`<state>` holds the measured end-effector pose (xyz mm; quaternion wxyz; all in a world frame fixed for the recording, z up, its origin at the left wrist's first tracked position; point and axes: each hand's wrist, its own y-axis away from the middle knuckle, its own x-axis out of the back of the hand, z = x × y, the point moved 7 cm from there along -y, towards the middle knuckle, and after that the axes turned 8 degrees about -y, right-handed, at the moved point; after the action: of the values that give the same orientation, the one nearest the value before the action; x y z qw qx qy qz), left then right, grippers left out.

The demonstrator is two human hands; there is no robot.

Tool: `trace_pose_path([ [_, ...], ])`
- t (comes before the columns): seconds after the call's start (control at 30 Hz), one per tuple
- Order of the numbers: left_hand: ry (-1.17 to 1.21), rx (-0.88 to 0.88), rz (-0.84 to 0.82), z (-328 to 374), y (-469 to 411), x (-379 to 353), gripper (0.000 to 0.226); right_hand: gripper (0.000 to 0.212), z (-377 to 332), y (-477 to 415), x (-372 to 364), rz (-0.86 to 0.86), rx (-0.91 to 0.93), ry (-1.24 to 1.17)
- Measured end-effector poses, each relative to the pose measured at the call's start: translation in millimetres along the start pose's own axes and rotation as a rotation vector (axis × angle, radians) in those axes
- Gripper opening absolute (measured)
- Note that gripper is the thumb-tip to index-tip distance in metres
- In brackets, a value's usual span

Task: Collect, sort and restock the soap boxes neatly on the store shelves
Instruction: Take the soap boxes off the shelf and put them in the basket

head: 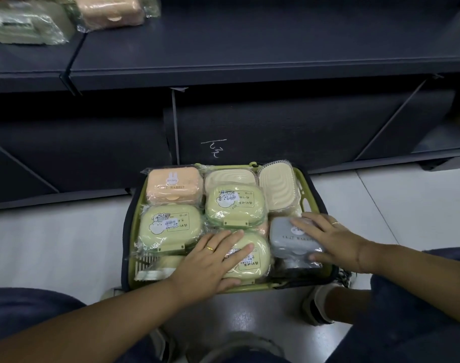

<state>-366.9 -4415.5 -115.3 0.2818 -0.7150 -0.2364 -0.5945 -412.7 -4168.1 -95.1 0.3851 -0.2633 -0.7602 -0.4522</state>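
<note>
Left hand (213, 260) lies flat and open on the near green soap box (255, 260), fingers straight, pressing it rather than holding it. Right hand (328, 239) covers the grey soap box (283, 237) at the near right of the basket (249, 288) — fingers spread over the lid, thumb tucked against the near side, a loose grip.

From the head camera, the green basket sits on the pale floor (53, 244) just in front of the dark shelf (249, 48). It is packed with plastic-wrapped boxes: an orange soap box (172, 186) at the far left, other green boxes (168, 226) left of and beyond the left hand, and cream soap boxes (276, 184) at the far right. At the far left of the shelf lie a shelved orange box (111, 9) and a shelved green box (22, 24), both blurred.

The step in hand looks like lifting the grey box out for sorting. To do it well, thumb and fingers should close on the hard sides, not on the loose wrap, which is likely to slip. The flat left hand is well placed to hold the neighbours down — the boxes are wedged close, and one pulled up could drag another with it. Lift straight up, clear of the rim, then set it on a bare stretch of shelf, colours kept apart.
</note>
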Motion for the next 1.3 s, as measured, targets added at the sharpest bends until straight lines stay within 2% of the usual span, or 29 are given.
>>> trace_pose_path([
  [0.1,-0.017,0.013,-0.014,3,-2,-2,0.070,0.099,-6,-3,12,0.113,0.060,0.258],
  [0.2,-0.026,0.016,-0.010,3,-1,-4,0.071,0.113,-7,-6,18,0.117,0.037,0.330],
  [0.3,-0.031,0.028,-0.002,1,-1,-6,0.071,0.103,-7,-8,12,0.158,-0.029,0.232],
  [0.4,-0.036,0.022,0.024,2,0,-5,0.071,0.098,3,-10,7,0.098,-0.151,-0.167],
  [0.47,-0.046,0.016,0.039,0,0,-3,0.072,0.096,1,-13,16,0.136,-0.138,-0.280],
  [0.63,-0.046,0.029,0.036,-3,-2,-7,0.072,0.087,-7,-14,30,0.255,-0.034,-0.178],
  [0.77,-0.031,0.030,-0.010,-3,-3,-8,0.073,0.093,6,-16,12,0.101,-0.117,-0.111],
  [0.87,0.004,0.021,-0.046,-4,-3,-8,0.072,0.094,9,-18,11,0.017,-0.168,-0.200],
  [0.93,0.028,-0.005,-0.038,-6,-3,0,0.069,0.112,5,-19,16,-0.002,-0.184,-0.125],
  [1.0,0.051,-0.014,-0.021,-16,-5,16,0.067,0.128,-8,-23,38,0.104,-0.160,-0.039],
  [1.07,0.072,0.006,0.039,-38,-13,45,0.063,0.115,-31,-27,78,0.353,-0.067,-0.111],
  [1.13,0.120,0.076,0.158,-75,-25,85,0.057,0.083,-61,-32,125,0.536,0.060,-0.282],
  [1.2,0.192,0.206,0.283,-128,-36,121,0.056,0.057,-90,-48,170,0.639,0.160,-0.371],
  [1.3,0.149,0.422,0.418,-224,-41,163,0.054,0.047,-133,-92,232,0.752,0.333,-0.418],
])
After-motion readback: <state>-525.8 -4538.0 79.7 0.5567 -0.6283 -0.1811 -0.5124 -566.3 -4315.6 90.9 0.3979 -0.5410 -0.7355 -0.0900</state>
